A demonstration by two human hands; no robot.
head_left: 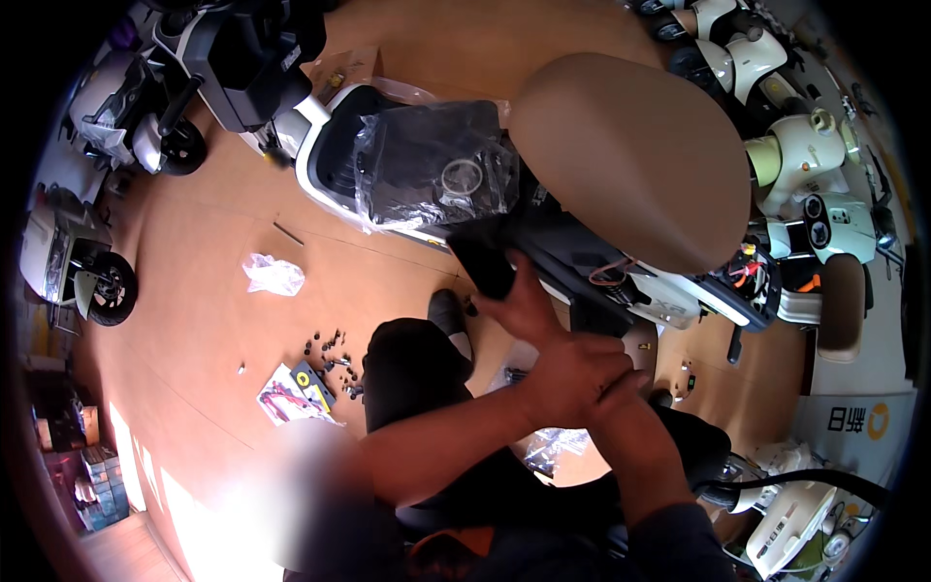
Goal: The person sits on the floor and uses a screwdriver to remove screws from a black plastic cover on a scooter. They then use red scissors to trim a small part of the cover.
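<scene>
Tan floor (184, 320) runs through a room ringed with parked scooters, and bright daylight falls across its near left part. The right hand (527, 308) has a narrow grip on a flat black slab (483, 267), phone-like in shape, at the near side edge of a white-and-black scooter (669, 306). The left hand (570, 378) is closed around the right wrist, its forearm crossing from the left. Just beyond the slab, a black package in clear plastic (436, 160) lies on the scooter's footboard, covering most of it. A broad brown seat (630, 160) stands over the rear end and blocks the view down onto that part. Left of the person's knee, the floor carries a crumpled plastic bag (273, 274), a thin rod (288, 234), scattered small black parts (339, 364) and a printed booklet (286, 396). Behind the footboard's far front corner sits an open cardboard box (344, 66), partly hidden.

Whether the slab touches the scooter is hard to tell, dark against dark; fingers beneath it are out of sight. A blurred patch covers floor beside the left forearm, and the round rim cuts off the outer scooters.
</scene>
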